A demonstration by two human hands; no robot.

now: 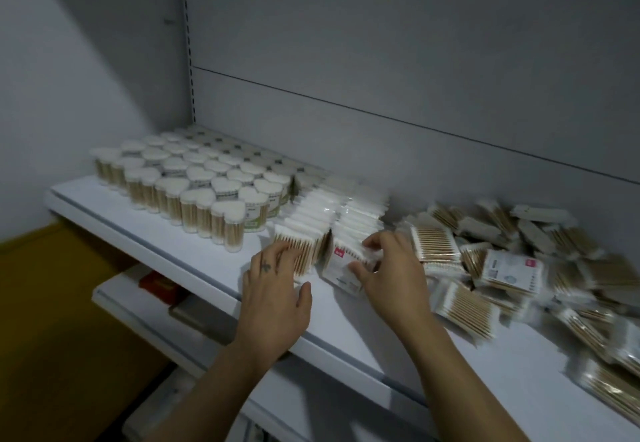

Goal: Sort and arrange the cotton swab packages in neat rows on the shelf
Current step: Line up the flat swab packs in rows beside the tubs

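Right hand [391,275] pinches pink-labelled swab pack [341,268] at front of right row [360,216]; left hand [273,289], fingers seemingly flat through blur, braces left row [311,206]. Risk: rows domino forward off shelf [207,258] if brace slips.

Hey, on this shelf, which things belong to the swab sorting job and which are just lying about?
Job: the pack pinched by the right hand; the left hand on the standing rows of packs; the loose pile of packs; the heart-lidded tubs; the shelf.
Lying about: the red box on the lower shelf.
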